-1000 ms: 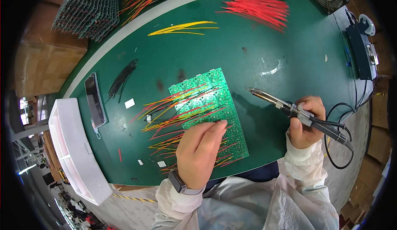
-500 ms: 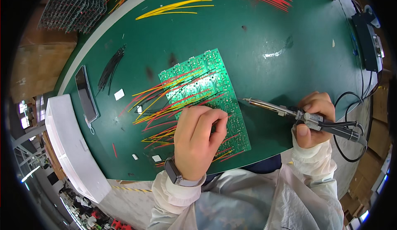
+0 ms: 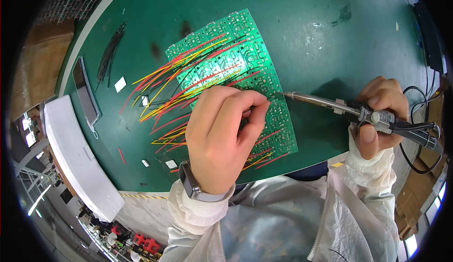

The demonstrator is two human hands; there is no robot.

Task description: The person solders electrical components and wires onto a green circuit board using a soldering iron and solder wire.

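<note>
A green circuit board panel [image 3: 266,68] lies on the green tabletop, with several red, yellow and black wires [image 3: 165,75] attached and trailing off to its left. Over the board's lower middle, my left hand [image 3: 219,134] is closed, thumb and forefinger pinched close to the right edge. What they hold is hidden. A soldering iron [image 3: 325,102] is gripped in my right hand [image 3: 384,106], which is off to the right above the table. The iron points left, its thin tip at the board's right edge, a short way from my left fingertips.
Left of the board lie loose black wires [image 3: 112,49], a phone [image 3: 86,92], small white pieces [image 3: 121,84] and a short red wire [image 3: 121,156]. A white tray [image 3: 78,153] stands at the table's left edge. The iron's black cable [image 3: 415,167] loops at the right.
The view has shifted, so the board and table sit higher in the picture. The soldering iron's tip and my left fingertips are closer together. Both grips stay the same.
</note>
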